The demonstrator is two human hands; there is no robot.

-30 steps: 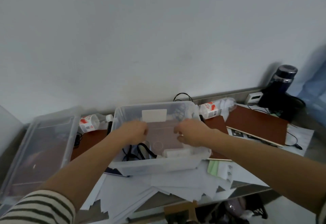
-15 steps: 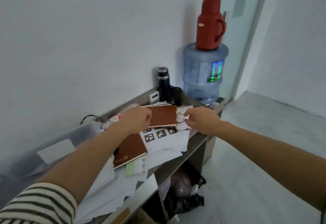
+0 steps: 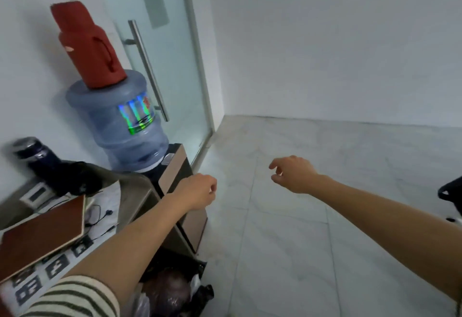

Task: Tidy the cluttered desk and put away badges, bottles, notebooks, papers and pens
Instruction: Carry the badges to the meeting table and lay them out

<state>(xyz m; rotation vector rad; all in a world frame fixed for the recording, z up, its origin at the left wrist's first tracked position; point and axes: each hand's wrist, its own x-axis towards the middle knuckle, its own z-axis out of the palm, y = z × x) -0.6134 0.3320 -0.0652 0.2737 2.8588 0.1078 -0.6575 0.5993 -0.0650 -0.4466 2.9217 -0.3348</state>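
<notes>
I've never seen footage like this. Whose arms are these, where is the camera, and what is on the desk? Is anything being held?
No machine: a person wears one camera on the head, looking forward and down, so you see their own arms. The left hand and right hand are stretched forward in the air. The right holds nothing; the left curls away from view, so I cannot tell. On the desk are a brown notebook, printed papers, a cable and a dark bottle.

no words or numbers readable, shiny label (image 3: 138,117) on water jug (image 3: 110,126) too blurred, black square code marks (image 3: 56,268) on paper sheet (image 3: 41,281)
</notes>
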